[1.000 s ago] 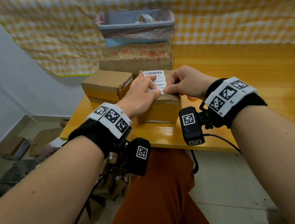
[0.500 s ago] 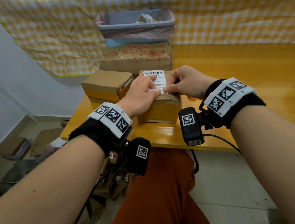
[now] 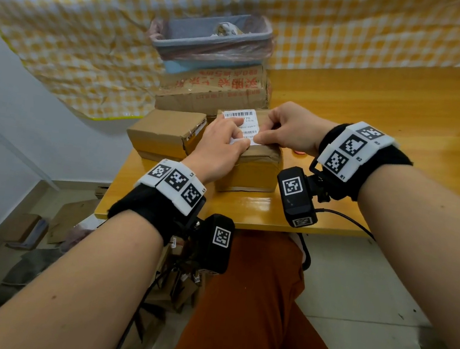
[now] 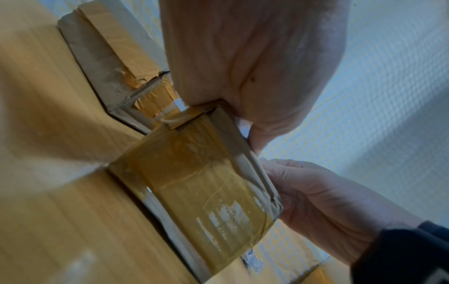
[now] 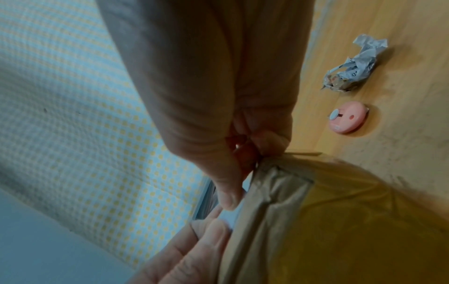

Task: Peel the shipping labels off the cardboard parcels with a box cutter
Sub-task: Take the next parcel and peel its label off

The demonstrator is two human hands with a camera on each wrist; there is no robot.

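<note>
Shipping label [image 3: 240, 125] pinched by left hand [image 3: 220, 147] and right hand [image 3: 289, 129], bin [image 3: 210, 41] holding crumpled paper [image 3: 226, 30]

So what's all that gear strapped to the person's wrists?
Both forearms are bare. The left hand and right hand each have a fuzzy black wristband topped by white blocks printed with black square codes, and a small black camera box hanging beneath, trailing a black cable.

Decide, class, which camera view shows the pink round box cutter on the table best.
The right wrist view: the pink box cutter lies in full sight on the wooden table, beside a crumpled label. The head view shows only a sliver behind the right hand. The left wrist view does not show it.
</note>
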